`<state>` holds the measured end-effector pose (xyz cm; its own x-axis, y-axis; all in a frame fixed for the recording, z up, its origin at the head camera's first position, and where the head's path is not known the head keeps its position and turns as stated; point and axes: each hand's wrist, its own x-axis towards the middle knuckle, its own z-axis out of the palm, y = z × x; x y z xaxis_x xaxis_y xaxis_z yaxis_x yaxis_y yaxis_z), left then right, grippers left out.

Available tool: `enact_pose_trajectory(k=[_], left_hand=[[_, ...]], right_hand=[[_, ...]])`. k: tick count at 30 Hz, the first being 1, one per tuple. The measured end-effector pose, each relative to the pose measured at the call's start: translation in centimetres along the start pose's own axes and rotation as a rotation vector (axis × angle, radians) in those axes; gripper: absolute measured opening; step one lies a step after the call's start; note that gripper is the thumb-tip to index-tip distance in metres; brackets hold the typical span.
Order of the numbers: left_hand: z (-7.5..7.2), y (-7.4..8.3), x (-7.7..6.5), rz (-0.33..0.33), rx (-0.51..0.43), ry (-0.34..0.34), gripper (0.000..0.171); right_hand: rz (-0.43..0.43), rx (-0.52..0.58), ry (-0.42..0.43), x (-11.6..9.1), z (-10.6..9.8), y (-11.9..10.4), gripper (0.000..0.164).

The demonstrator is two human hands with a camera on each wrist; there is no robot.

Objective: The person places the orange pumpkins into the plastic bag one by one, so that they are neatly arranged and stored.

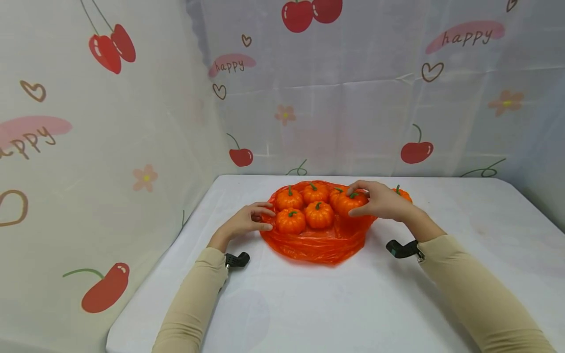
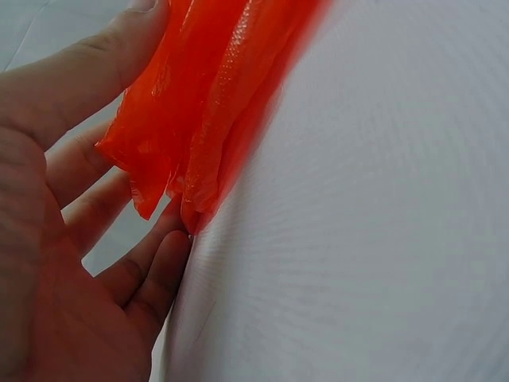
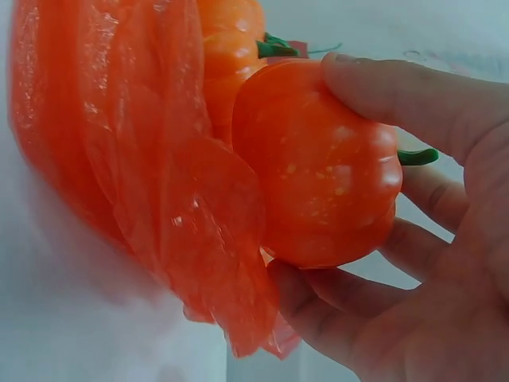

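A red plastic bag (image 1: 326, 249) lies spread on the table, its mouth gaping upward, with several small orange pumpkins (image 1: 290, 221) with green stems inside. My right hand (image 1: 387, 202) holds one small pumpkin (image 3: 318, 171) between thumb and fingers at the bag's right rim. In the right wrist view that pumpkin sits against the bag's folds, beside another pumpkin (image 3: 227, 60). At the left rim is my left hand (image 1: 244, 220), fingers bent loosely. The left wrist view has the bag's crumpled edge (image 2: 191, 119) between its thumb and fingers, without a clear pinch.
One more pumpkin (image 1: 402, 194) is on the table right of the bag, partly behind the right hand. The white table (image 1: 291, 304) extends toward the front and right. Printed cloth walls (image 1: 353, 108) stand behind it and on the left.
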<state>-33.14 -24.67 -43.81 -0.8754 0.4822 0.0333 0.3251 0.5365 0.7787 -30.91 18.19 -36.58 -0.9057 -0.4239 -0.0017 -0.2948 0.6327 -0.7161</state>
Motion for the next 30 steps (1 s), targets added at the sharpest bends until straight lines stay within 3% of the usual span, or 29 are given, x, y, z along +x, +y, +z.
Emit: enact_pose_trajectory(k=[16,30], left_hand=[[0.0,0.0,0.0,0.0,-0.006,-0.009,0.04],[-0.1,0.5,0.1,-0.025,-0.014,-0.04,0.044]], right_hand=[[-0.023,-0.114,-0.055,0.3,1.5,-0.4,0.044],[-0.114,-0.159,-0.042,-0.2,2.9,1.1,0.042]])
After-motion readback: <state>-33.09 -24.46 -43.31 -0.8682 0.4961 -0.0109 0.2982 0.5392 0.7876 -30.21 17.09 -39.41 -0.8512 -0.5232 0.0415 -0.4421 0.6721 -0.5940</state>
